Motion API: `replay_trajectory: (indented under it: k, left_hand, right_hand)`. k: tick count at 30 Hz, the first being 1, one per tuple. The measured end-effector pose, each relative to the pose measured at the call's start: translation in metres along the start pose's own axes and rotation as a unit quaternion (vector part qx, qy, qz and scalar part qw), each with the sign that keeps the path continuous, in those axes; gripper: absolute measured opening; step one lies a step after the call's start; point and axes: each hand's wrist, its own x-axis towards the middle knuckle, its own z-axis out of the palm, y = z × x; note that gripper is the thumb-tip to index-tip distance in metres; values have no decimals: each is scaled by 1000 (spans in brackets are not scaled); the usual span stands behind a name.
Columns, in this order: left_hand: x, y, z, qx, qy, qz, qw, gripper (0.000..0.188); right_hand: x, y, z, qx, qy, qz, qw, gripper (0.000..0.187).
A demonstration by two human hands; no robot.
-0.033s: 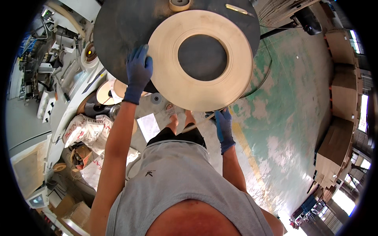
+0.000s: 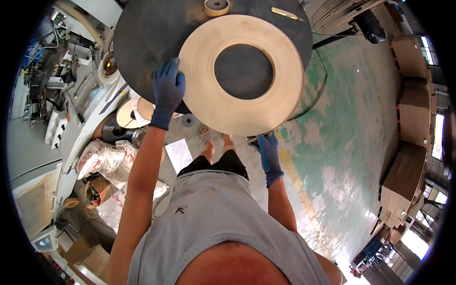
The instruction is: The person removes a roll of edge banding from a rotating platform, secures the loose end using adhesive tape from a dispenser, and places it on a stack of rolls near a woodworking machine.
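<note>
A large, wide roll of pale wood-coloured edge banding [image 2: 197,90] lies on a round dark turntable [image 2: 142,52], which shows through the roll's open centre. My left hand [image 2: 167,90], in a blue work glove, rests against the roll's left rim. Its fingers are stretched forward over the dark disc and its thumb lies by the rim. At the roll's near edge is my right hand [image 2: 270,154], gloved too. Its fingers are bent up close under that edge, and what they pinch is mostly hidden.
A small roll [image 2: 216,6] and a yellow utility knife [image 2: 287,13] lie on the turntable's far side. Left stands a machine bench [image 2: 85,114], with sacks [image 2: 107,161] and rolls below. White paper [image 2: 179,155] lies on the floor. Cardboard boxes [image 2: 414,116] line the right side.
The roll and my left hand sit slightly nearer to me. A thin loose strip that ran from my right hand toward my legs no longer shows there.
</note>
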Motion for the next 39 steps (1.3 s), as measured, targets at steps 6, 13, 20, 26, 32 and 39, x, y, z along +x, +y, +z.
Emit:
replay_trajectory:
  k: [6, 13, 20, 26, 32, 39]
  left_hand:
    - [-19, 5, 0, 49, 27, 14, 998, 42]
    - [-23, 1, 1, 83, 30, 35, 995, 45]
    - [-20, -11, -1, 88, 36, 51, 994, 45]
    - [-24, -16, -1, 64, 20, 37, 997, 44]
    - [-19, -16, -12, 19, 21, 48, 998, 44]
    - [-56, -23, -36, -63, 132, -77, 986, 40]
  right_hand:
    - [8, 11, 11, 61, 17, 21, 998, 36]
    - [23, 22, 40, 16, 175, -98, 979, 36]
    - [30, 17, 47, 38, 167, -106, 980, 37]
    - [31, 22, 50, -40, 183, -139, 972, 38]
    - [42, 32, 42, 66, 175, -90, 978, 38]
    - [19, -1, 47, 182, 86, 47, 979, 34]
